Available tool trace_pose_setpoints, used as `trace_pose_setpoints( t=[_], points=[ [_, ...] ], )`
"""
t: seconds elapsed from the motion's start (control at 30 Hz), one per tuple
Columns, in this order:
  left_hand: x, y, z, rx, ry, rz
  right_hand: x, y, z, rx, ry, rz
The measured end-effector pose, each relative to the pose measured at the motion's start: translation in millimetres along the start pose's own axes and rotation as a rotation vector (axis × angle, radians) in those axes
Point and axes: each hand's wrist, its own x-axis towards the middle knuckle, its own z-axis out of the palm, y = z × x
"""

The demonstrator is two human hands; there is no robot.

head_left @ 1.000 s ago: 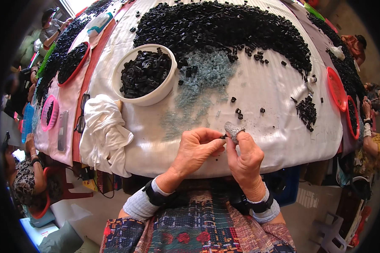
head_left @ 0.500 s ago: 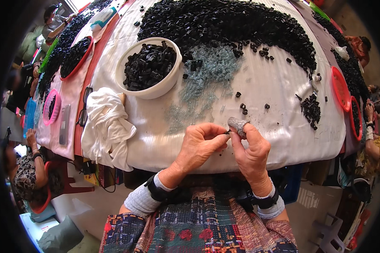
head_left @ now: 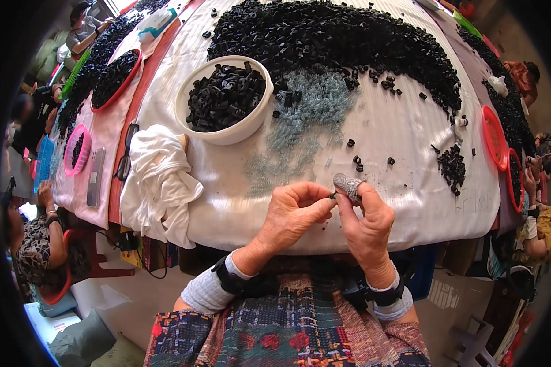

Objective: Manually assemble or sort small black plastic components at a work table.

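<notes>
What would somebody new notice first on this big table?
Probably the heap of small black parts, curving across the far side of the white tablecloth. Left of the pale blue see-through pieces in the middle sits a white bowl piled with more black parts. At the near edge, the left hand pinches a tiny black piece beside the right hand, which wears a grey finger cover.

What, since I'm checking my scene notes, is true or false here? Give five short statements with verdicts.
A small dark piece shows between the left hand and right hand. True.
The grey wrapping is at the left hand's fingers. False: it is at the right hand's.
The white bowl holds black pieces. True.
The white cloth lies beyond the bowl. False: it lies on its near, left side.
Clear pieces lie loose on the table cover. True.
</notes>
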Motion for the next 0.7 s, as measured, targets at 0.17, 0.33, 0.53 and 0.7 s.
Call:
trace_pose_setpoints(
  t=[0.17,0.33,0.53,0.7],
  points=[
    [1.9,0.5,-3.6,0.009,-0.017,0.015,5.3,0.4,-1.5,0.1,-0.111,0.157],
    [1.9,5.4,-2.6,-0.006,-0.009,-0.015,1.7,-3.5,0.0,0.09,-0.101,0.084],
    [2.7,3.7,-8.4,-0.118,0.017,-0.028,5.0,-8.0,-2.3,-0.009,-0.152,-0.052],
    [3.1,9.8,-7.1,-0.218,0.001,-0.071,3.7,-7.2,6.6,-0.173,-0.159,-0.256]
  ],
)
